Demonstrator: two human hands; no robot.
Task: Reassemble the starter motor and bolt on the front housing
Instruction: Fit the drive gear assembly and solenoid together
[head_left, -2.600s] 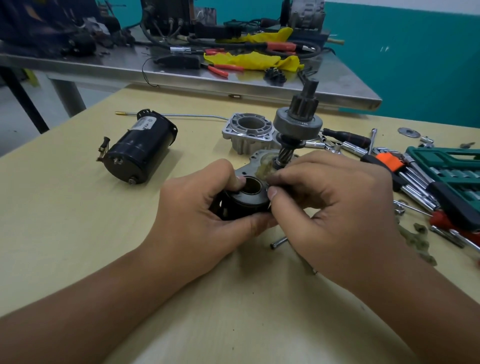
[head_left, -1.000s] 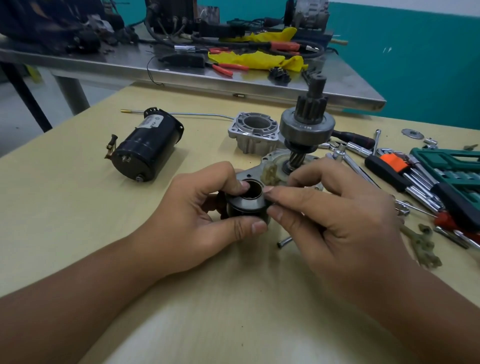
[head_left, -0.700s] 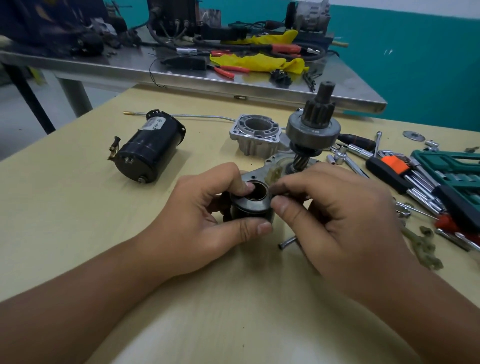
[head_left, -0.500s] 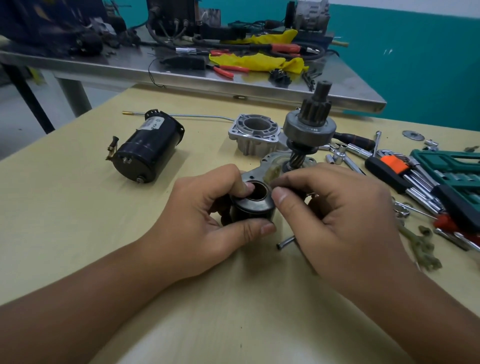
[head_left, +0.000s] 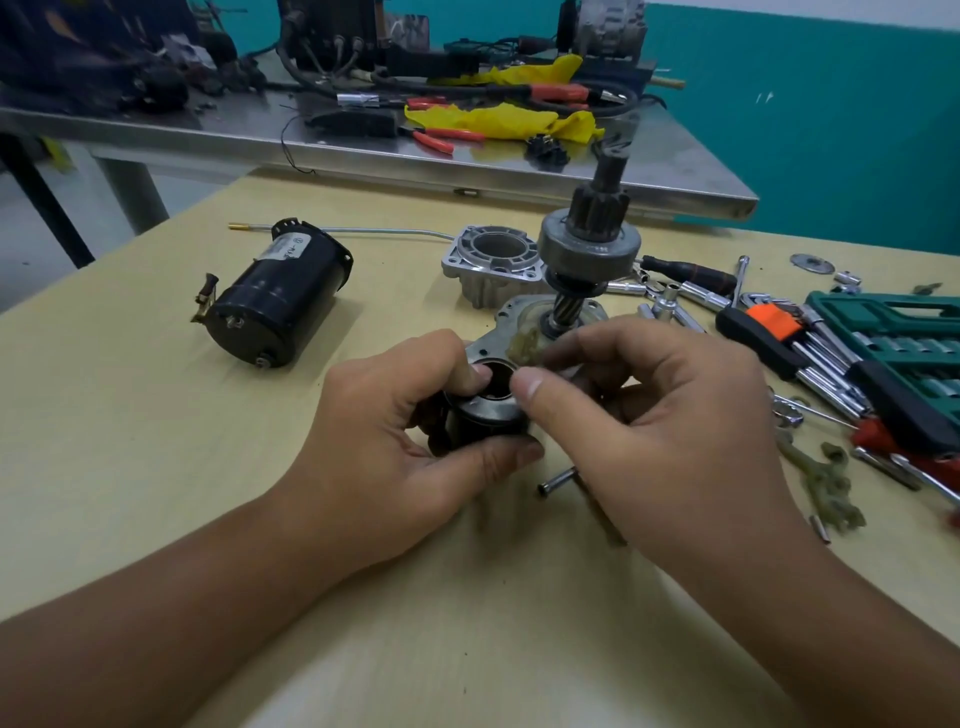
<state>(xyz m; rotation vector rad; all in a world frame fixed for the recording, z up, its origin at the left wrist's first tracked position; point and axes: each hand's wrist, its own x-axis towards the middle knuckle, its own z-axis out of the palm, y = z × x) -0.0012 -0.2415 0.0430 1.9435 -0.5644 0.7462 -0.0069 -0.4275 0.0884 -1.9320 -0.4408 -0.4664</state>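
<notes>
1. Head view, centre of frame: left hand (head_left: 384, 441) grips a dark cylindrical part (head_left: 488, 418) from the left, thumb low in front, index finger on its top rim; the part stands on the wooden table (head_left: 130, 441) with its round opening facing up.
2. Right hand (head_left: 660, 421) comes in from the right, fingers curled, thumb tip against the right rim of the dark cylindrical part; whether it pinches anything small, cannot tell.
3. Just behind the hands: flat metal plate (head_left: 511, 322) with greasy smear, joined to the part in the hands; pinion drive assembly (head_left: 589, 244) stands upright on it, gear end up.
4. Upper centre: aluminium front housing (head_left: 491, 265) sits on the table, opening up, just left of the pinion drive, apart from both hands.
5. Left of centre: black motor body (head_left: 278, 301) lies on its side, well apart from the hands; thin long rod (head_left: 343, 228) lies behind it.
6. Below the right hand: small metal pin (head_left: 556, 480) on the table, partly hidden.
7. Right edge: green socket set case (head_left: 893, 332), hex keys with orange holder (head_left: 769, 322), loose sockets and wrenches.
8. Top of frame: steel bench (head_left: 649, 171) with yellow rag (head_left: 498, 122), red-handled pliers (head_left: 441, 137), cables.
</notes>
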